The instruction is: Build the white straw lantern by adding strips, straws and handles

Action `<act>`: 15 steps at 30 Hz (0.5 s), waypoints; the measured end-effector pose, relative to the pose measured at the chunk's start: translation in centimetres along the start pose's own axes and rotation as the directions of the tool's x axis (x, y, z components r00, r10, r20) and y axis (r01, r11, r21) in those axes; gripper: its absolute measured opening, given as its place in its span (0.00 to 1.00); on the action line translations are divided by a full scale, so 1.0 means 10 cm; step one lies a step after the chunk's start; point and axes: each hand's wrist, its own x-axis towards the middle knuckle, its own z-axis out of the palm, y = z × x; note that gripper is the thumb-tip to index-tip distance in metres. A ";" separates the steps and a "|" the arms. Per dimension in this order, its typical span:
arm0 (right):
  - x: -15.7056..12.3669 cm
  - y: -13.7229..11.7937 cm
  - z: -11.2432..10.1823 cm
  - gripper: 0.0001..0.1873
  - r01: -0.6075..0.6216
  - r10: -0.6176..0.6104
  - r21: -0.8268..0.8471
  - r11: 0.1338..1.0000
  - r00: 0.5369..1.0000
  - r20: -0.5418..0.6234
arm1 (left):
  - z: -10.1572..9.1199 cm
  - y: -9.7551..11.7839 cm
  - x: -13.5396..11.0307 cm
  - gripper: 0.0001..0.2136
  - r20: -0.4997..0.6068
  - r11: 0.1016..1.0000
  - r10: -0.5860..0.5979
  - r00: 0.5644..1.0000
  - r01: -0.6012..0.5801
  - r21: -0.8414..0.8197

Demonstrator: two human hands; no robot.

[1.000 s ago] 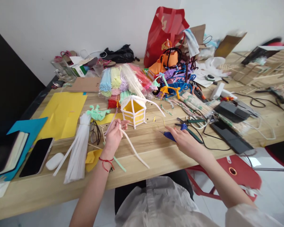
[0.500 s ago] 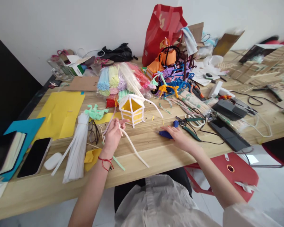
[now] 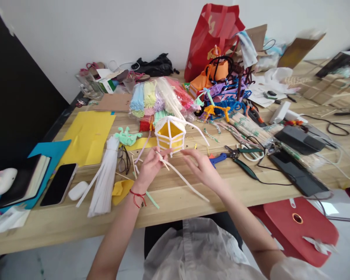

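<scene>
My left hand (image 3: 149,165) pinches a white pipe cleaner (image 3: 186,181), whose long free end hangs down to the right. A short thin wooden stick (image 3: 166,165) pokes out beside it at the fingertips. My right hand (image 3: 202,167) hovers just right of it, fingers stretched and apart, holding nothing. Behind both hands stands a small house-like frame (image 3: 170,134) of white pipe cleaners with yellow panels inside. A blue-handled tool (image 3: 218,159) lies right of my right hand, partly hidden by it, next to green-handled pliers (image 3: 245,167).
A bundle of white pipe cleaners (image 3: 103,182), glasses (image 3: 123,159), a phone (image 3: 59,184) and yellow sheets (image 3: 87,136) lie left. Bagged coloured pipe cleaners (image 3: 160,95) and a red bag (image 3: 212,35) stand behind. A black cable (image 3: 274,182) runs right. A red stool (image 3: 300,229) is below the table.
My right hand has left the blue tool and moved left toward my left hand. My left hand still holds the white pipe cleaner. The view has turned slightly left.
</scene>
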 end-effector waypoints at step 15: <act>0.16 0.21 0.52 0.13 -0.131 0.182 0.582 0.802 0.983 -0.028 | -0.16 -0.07 0.07 0.11 -0.038 0.889 0.132 0.990 -0.102 0.446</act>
